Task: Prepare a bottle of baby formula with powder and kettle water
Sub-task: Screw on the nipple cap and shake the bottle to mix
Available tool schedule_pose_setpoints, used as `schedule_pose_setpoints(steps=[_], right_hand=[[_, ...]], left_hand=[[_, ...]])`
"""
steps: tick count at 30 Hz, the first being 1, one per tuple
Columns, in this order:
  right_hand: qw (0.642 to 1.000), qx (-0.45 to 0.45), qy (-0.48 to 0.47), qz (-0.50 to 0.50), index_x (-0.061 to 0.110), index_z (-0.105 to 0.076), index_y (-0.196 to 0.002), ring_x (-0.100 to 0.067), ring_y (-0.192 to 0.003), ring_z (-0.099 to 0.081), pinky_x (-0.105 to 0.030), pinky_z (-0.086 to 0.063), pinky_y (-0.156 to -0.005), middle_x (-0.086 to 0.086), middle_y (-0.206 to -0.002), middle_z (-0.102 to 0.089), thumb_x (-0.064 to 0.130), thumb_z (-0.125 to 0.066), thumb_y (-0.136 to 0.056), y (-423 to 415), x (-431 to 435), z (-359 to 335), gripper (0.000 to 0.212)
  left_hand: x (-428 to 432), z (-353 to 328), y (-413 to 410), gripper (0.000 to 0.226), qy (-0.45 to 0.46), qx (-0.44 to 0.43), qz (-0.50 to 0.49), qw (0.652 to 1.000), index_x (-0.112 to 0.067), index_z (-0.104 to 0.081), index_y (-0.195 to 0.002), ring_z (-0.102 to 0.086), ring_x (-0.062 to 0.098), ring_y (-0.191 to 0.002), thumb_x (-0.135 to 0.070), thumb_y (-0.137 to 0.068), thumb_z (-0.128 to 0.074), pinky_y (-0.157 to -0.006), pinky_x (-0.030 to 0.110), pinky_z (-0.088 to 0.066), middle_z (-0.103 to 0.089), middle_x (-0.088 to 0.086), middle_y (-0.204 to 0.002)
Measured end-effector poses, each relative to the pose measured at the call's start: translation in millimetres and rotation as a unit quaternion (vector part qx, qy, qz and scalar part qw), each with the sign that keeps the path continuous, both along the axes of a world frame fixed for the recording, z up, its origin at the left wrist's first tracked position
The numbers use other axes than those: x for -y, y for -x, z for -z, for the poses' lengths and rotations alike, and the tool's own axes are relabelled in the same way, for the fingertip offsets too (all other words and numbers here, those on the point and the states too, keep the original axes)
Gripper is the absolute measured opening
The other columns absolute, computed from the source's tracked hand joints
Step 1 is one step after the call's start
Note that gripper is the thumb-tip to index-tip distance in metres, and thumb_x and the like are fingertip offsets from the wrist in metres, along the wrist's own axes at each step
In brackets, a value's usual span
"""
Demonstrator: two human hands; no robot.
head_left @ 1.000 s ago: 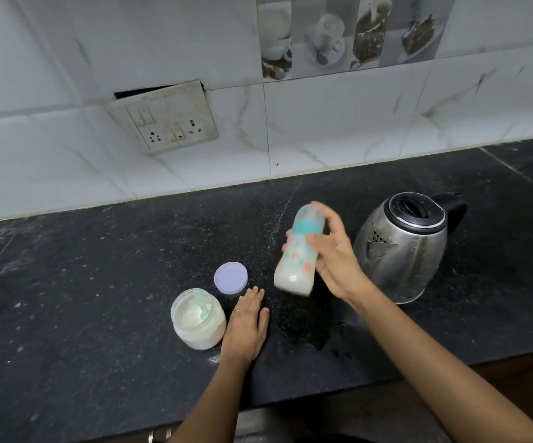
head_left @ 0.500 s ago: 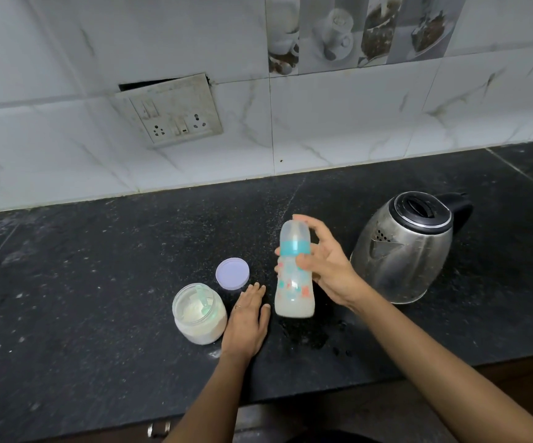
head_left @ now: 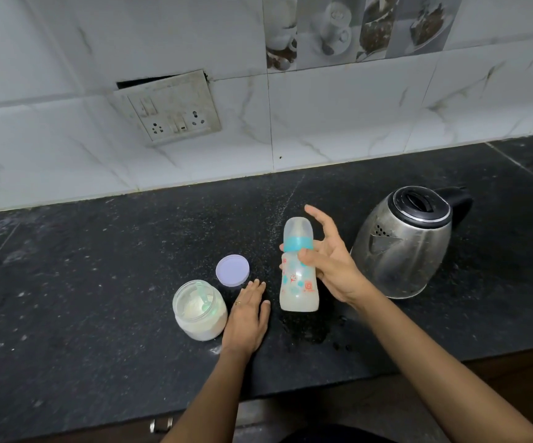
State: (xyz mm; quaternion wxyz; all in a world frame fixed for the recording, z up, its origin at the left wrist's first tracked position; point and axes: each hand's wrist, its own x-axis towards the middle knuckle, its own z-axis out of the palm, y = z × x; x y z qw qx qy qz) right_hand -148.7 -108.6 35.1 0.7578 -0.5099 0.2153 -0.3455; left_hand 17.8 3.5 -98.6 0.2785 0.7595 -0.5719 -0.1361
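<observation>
From the head camera, the baby bottle stands upright on the black countertop, just left of the steel electric kettle, which serves as landmark here. The bottle is capped, with a teal collar and clear teat cover, and holds milky liquid. The right hand is at the bottle's waist: the thumb lies across its front below the collar, fingertips show at its far side, and the index finger is splayed up and clear of the cap, so the hold looks loose, more steadying than clamping.

Judging by the fill, the bottle is moderately heavy and top-tall, so easy to tip. Its smooth plastic wall is probably slick, the more so as a wet patch darkens the counter at its base. The narrowed waist under the collar seems the surest place to take it; the teat cover may pop off if pulled.

Further left of the kettle, beyond the bottle, the left hand lies flat on the counter, fingers together, gripping nothing. Touching or nearly touching its outer edge is the open formula jar with a scoop inside; its lilac lid lies just behind. The open jar could be knocked over. Nothing stands between bottle and kettle but the right hand.
</observation>
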Motion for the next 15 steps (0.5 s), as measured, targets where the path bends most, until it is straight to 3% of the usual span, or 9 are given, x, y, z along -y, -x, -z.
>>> schedule_pose_setpoints(steps=[4, 8, 12, 13, 15], right_hand=[[0.987, 0.058, -0.079, 0.126, 0.032, -0.039, -0.135, -0.038, -0.1, -0.06, -0.058, -0.049, -0.092, -0.031, -0.125, -0.051, 0.011, -0.066, -0.084, -4.0, 2.7, -3.0, 0.061], [1.0, 0.007, -0.003, -0.015, 0.029, -0.04, -0.136, -0.039, -0.091, -0.063, -0.059, -0.049, -0.087, -0.03, -0.115, -0.056, 0.013, -0.072, -0.076, 2.7, 0.5, -1.9, 0.069], [0.985, 0.076, -0.098, 0.118, 0.027, -0.041, -0.133, -0.037, -0.103, -0.06, -0.053, -0.053, -0.086, -0.031, -0.13, -0.049, 0.018, -0.074, -0.079, -5.2, 5.4, -2.5, 0.064], [0.986, 0.087, -0.104, 0.096, 0.026, -0.041, -0.132, -0.038, -0.102, -0.06, -0.052, -0.053, -0.085, -0.032, -0.127, -0.051, 0.021, -0.077, -0.077, -4.6, 5.3, -2.9, 0.067], [0.997, 0.032, -0.054, -0.038, 0.023, -0.04, -0.135, -0.042, -0.094, -0.062, -0.053, -0.053, -0.083, -0.032, -0.115, -0.057, 0.018, -0.079, -0.072, 3.0, 4.3, -3.3, 0.074]], left_hand=[[-0.3, -4.0, 3.3, 0.045, 0.004, -0.007, -0.007, 1.0, -0.02, -0.041, -0.143, -0.025, 0.011, -0.143, -0.029, -0.099, -0.04, -0.117, 0.022, -0.011, -0.035, -0.003, -0.153], [-1.0, -4.3, 1.7, 0.045, 0.006, -0.004, 0.0, 1.0, -0.019, -0.041, -0.143, -0.025, 0.011, -0.143, -0.028, -0.099, -0.041, -0.118, 0.022, -0.011, -0.035, -0.001, -0.153], [-0.7, -5.5, 3.3, 0.045, 0.005, -0.004, -0.004, 1.0, -0.018, -0.041, -0.143, -0.026, 0.012, -0.143, -0.028, -0.099, -0.041, -0.117, 0.021, -0.011, -0.035, -0.001, -0.152], [-0.6, -5.5, 3.3, 0.045, 0.005, -0.003, -0.003, 1.0, -0.018, -0.042, -0.143, -0.026, 0.012, -0.143, -0.028, -0.099, -0.041, -0.117, 0.02, -0.01, -0.035, 0.0, -0.152], [-0.8, -4.6, 2.5, 0.045, 0.004, 0.0, 0.001, 1.0, -0.019, -0.041, -0.143, -0.026, 0.012, -0.143, -0.028, -0.099, -0.041, -0.117, 0.019, -0.009, -0.035, 0.0, -0.152]])
